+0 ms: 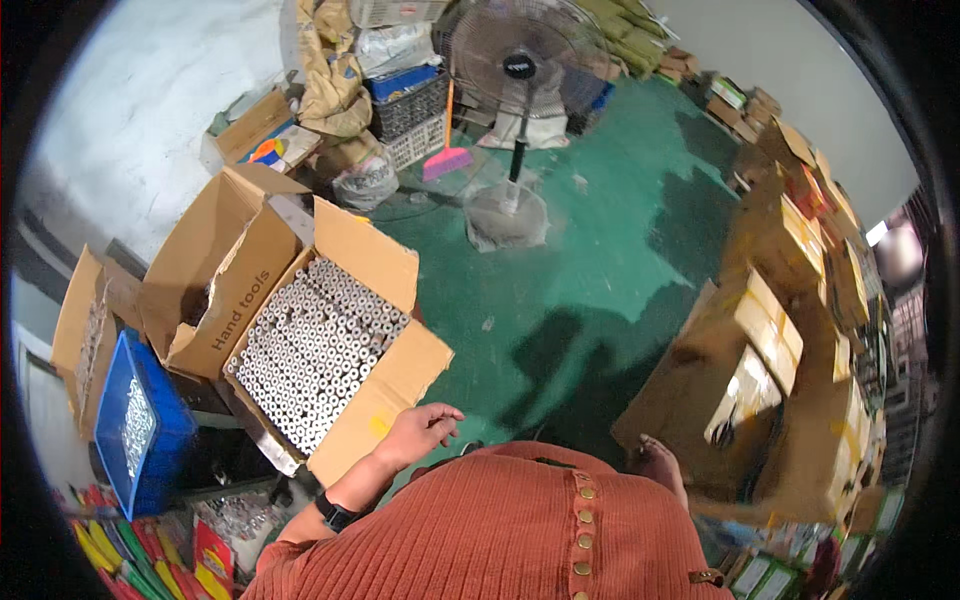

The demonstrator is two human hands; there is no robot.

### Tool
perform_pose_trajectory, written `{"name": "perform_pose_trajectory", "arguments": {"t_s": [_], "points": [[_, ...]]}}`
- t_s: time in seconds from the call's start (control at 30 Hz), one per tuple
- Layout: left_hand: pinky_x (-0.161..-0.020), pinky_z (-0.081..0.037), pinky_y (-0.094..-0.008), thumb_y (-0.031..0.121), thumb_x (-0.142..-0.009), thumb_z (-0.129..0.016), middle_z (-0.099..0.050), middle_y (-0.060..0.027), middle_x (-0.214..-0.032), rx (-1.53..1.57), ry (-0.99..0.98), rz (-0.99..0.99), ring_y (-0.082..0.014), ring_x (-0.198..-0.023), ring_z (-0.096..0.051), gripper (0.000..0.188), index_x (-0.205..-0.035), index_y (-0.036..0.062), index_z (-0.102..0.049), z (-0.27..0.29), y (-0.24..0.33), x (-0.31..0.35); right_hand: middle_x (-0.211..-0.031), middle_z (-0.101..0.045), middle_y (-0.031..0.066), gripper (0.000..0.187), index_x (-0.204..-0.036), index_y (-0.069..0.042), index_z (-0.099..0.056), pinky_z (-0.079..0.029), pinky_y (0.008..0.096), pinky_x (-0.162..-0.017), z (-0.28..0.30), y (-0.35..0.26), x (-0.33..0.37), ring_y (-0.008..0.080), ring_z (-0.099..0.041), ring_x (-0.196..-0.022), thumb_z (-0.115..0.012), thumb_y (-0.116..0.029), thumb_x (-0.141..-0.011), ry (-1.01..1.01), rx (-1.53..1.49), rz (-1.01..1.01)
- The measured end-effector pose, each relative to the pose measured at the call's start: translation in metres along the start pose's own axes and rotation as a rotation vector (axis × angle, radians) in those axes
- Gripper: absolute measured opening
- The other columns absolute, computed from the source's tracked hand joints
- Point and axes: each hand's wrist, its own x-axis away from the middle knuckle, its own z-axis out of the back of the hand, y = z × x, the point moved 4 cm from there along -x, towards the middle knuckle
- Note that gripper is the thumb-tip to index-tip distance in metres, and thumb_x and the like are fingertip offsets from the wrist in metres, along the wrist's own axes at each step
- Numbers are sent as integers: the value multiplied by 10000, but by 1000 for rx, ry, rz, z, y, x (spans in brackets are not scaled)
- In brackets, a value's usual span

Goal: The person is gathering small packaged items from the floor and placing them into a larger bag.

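My left hand (425,432) hovers by the front flap of an opened cardboard box (400,375), its fingers loosely bent and apart with nothing in them. Packed upright in that box are many small silvery metal tubes (310,350) with round, holed ends. At my other side, my right hand (658,462) hangs beside a large opened carton (650,400). Its fingers look loosely spread and no object shows in them, though the hand is small and partly blurred. I cannot tell whether it touches the carton.
A standing fan (518,68) rises from the green floor (590,240), near a pink broom (447,163). More opened cartons stand at left, beside a blue bin (165,430) of small shiny parts. Several taped cartons (770,320) line the right. Colourful handled items (150,550) lie lower left.
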Motion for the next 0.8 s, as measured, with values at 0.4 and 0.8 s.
{"name": "perform_pose_trajectory", "arguments": {"t_s": [0.4,0.8], "points": [[-674,-537,-296,76,-952,-573,-709,-102,-886,-29,696,-28,-147,-743,-656,206,-1111,-23,-657,-12,57,-60,-912,-635,117,276,-1210,4,-577,-549,386,-661,-182,-198,-284,220,-632,-784,-517,-103,-963,-449,694,69],[-792,-538,-311,125,-934,-624,-716,-125,-909,529,1146,288,-140,-878,-663,240,-1115,-24,-674,8,67,-82,-896,-600,115,258,-1158,-46,-596,-565,363,-624,-615,-153,-407,218,-628,-748,-585,-215,-964,-986,1106,34]]}}
